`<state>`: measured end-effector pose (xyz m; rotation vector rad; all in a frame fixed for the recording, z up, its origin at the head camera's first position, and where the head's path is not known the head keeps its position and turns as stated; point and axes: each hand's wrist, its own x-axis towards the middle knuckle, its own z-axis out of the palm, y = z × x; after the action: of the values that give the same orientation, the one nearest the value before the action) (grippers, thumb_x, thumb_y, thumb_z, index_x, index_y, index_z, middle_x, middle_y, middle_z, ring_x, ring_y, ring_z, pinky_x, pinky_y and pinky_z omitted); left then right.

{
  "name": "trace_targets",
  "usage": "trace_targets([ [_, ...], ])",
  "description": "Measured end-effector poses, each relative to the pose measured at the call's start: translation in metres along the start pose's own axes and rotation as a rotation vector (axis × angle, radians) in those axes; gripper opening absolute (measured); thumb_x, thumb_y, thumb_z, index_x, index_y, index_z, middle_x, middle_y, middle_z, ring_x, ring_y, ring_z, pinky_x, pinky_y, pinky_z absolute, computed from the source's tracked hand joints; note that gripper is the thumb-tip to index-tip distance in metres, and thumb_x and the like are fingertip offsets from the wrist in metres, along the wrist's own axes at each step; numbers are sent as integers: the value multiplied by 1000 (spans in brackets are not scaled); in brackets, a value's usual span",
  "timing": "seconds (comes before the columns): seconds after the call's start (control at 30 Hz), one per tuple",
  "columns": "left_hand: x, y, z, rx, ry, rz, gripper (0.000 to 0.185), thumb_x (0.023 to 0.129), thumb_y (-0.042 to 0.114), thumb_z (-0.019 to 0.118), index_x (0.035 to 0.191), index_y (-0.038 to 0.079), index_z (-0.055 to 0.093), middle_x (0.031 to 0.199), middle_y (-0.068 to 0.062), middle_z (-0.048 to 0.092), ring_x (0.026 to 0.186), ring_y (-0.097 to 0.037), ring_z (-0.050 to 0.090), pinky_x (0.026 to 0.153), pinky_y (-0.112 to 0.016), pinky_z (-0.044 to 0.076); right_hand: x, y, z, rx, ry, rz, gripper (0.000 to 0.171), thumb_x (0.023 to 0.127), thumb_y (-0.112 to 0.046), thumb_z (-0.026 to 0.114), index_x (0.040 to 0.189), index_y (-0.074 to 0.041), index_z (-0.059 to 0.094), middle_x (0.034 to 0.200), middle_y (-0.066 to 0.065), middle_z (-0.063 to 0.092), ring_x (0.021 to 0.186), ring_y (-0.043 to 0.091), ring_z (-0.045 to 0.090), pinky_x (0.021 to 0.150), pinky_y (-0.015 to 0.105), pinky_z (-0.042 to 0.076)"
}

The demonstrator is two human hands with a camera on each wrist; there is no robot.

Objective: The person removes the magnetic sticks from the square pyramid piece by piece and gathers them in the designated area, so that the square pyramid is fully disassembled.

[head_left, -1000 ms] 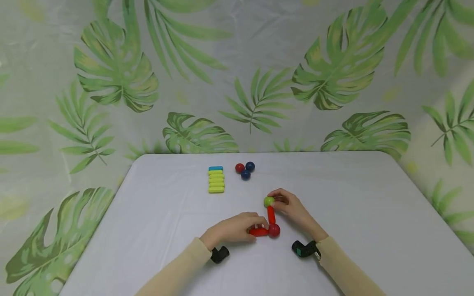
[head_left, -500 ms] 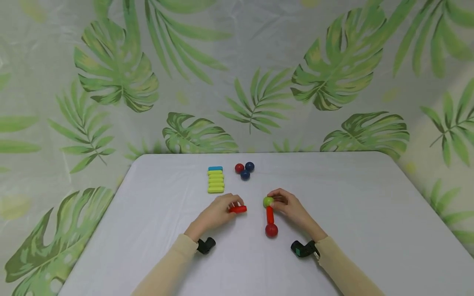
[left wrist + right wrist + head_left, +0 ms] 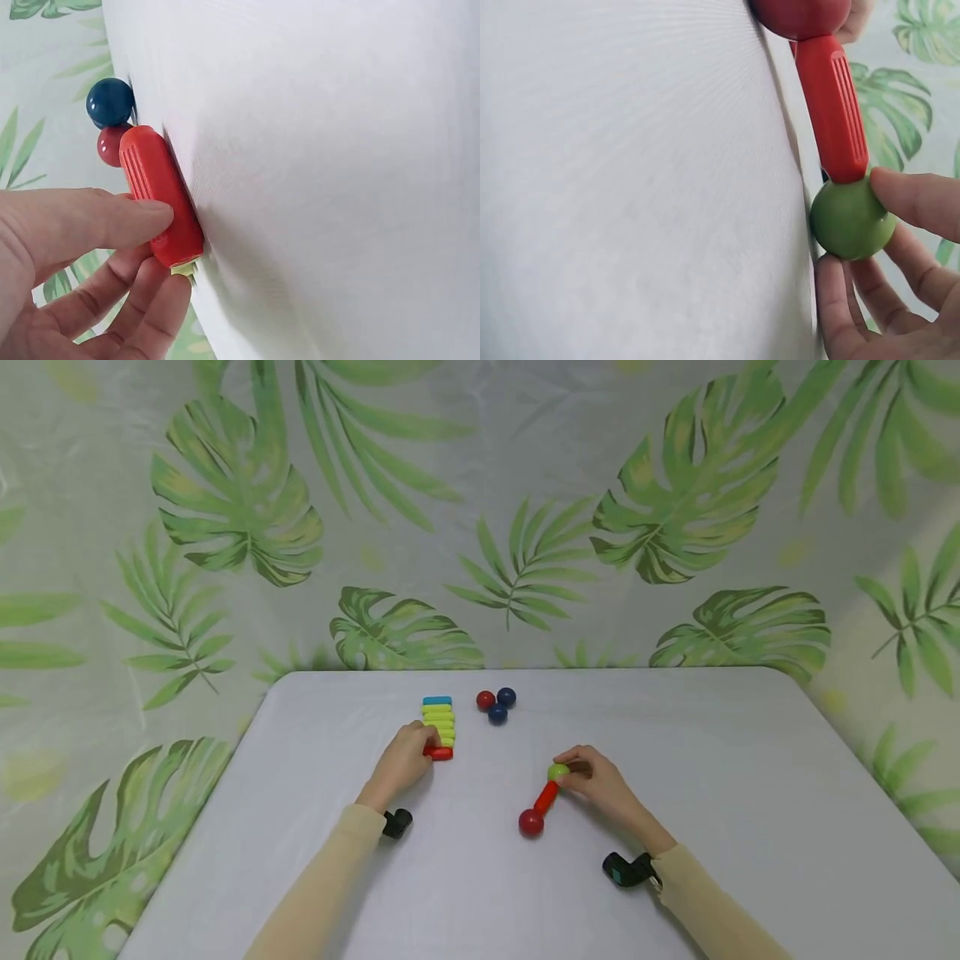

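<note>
My left hand (image 3: 403, 762) pinches a short red rod (image 3: 154, 176) between thumb and fingers. That rod lies at the near end of a row of yellow-green rods (image 3: 438, 717), with a blue rod (image 3: 437, 701) at the row's far end. To the right, my right hand (image 3: 606, 783) grips a green ball (image 3: 851, 219) by its sides. A second red rod (image 3: 832, 112) joins this ball to a dark red ball (image 3: 531, 822), making a dumbbell shape that slants toward the near left on the table.
Beyond the hands, a red ball (image 3: 486, 700) and two dark blue balls (image 3: 506, 697) sit together right of the rod row. The white table (image 3: 675, 727) ends at a leaf-patterned cloth (image 3: 525, 468) behind it.
My left hand has pulled one red rod off the dark red ball and carried it up and left to the rod row. The dumbbell piece has turned, its dark red ball shifting left.
</note>
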<state>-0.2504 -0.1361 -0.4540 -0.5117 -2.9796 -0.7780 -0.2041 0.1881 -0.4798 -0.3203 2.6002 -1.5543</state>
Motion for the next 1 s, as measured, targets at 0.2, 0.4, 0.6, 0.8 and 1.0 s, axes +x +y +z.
trace_targets([
  [0.2, -2, 9, 1, -34, 10, 62, 22, 78, -9, 66, 93, 7, 64, 92, -6, 53, 87, -23, 49, 78, -35, 47, -5, -2, -3, -61, -1, 14, 27, 87, -17, 71, 107, -2, 60, 108, 12, 62, 96, 27, 60, 77, 37, 49],
  [0.4, -12, 45, 18, -297, -294, 249, 30, 89, 17, 69, 115, 8, 59, 109, -4, 57, 103, -21, 53, 88, -34, 46, -13, -5, -7, -58, -90, -49, 26, 87, -10, 69, 110, -3, 62, 109, 9, 61, 91, 24, 57, 78, 36, 47],
  [0.6, -16, 68, 37, -181, -431, 295, 36, 85, 23, 75, 112, 19, 53, 102, 9, 52, 100, -12, 47, 82, -22, 45, -16, -4, -9, -55, -142, -53, 22, 87, -16, 70, 104, -4, 63, 91, 4, 61, 81, 20, 55, 70, 28, 46],
  [0.8, -11, 67, 40, -107, -409, 356, 22, 87, 7, 67, 104, 19, 59, 98, 7, 53, 95, -12, 47, 80, -22, 44, -17, -2, -10, -33, -173, -73, 23, 88, -19, 70, 103, -2, 62, 89, 6, 59, 79, 21, 54, 68, 25, 46],
  [1.0, 4, 63, 37, -338, -270, 225, 26, 87, 4, 68, 111, 10, 61, 107, 0, 56, 101, -17, 54, 86, -24, 48, -16, -2, -11, -37, -188, -65, 22, 88, -19, 70, 102, -3, 62, 87, 6, 58, 79, 21, 53, 67, 24, 45],
])
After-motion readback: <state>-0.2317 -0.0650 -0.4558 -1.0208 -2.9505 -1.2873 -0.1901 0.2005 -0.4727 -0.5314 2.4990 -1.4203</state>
